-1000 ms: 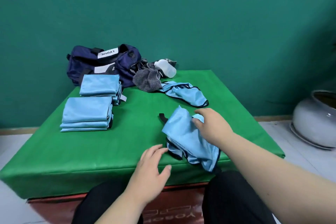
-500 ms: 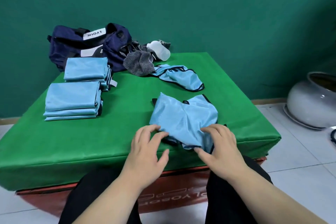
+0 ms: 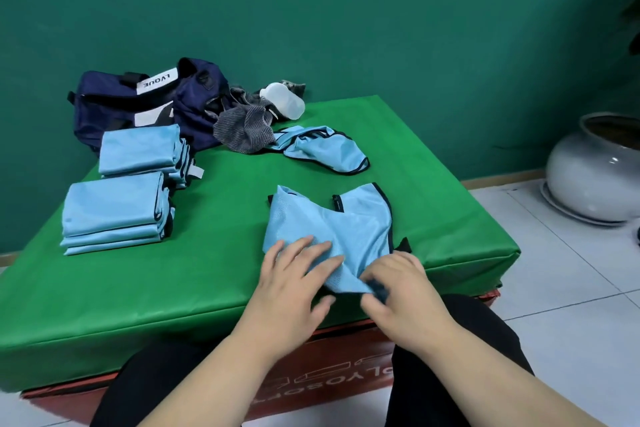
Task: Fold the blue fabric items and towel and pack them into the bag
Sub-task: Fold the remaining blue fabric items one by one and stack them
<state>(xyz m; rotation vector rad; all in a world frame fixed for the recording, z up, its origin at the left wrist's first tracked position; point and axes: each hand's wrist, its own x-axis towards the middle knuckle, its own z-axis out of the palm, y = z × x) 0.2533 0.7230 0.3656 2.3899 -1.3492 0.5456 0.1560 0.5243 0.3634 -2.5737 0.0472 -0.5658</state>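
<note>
Light-blue mesh vest w/ black trim [image 3: 349, 229] lay at near edge of green padded bench [image 3: 207, 281]. L hand [image 3: 291, 282] pressed it, fingers [image 3: 304, 246] straight; R hand [image 3: 405, 291] pinched its near corner w/ curled fingers. 2 folded blue stacks [image 3: 114, 215] [image 3: 138, 149] sat left, navy duffel bag [image 3: 138, 97] behind.

— What can't you make out?
— My right hand [image 3: 398, 291] is motion-blurred, so its hold on the blue vest [image 3: 346, 229] is unclear; my left hand [image 3: 294, 274] covers the near edge.
— Anything else?
— The pot [image 3: 588, 170] runs off the right edge, and a folded stack [image 3: 138, 149] hides the lower front of the bag [image 3: 114, 97].
</note>
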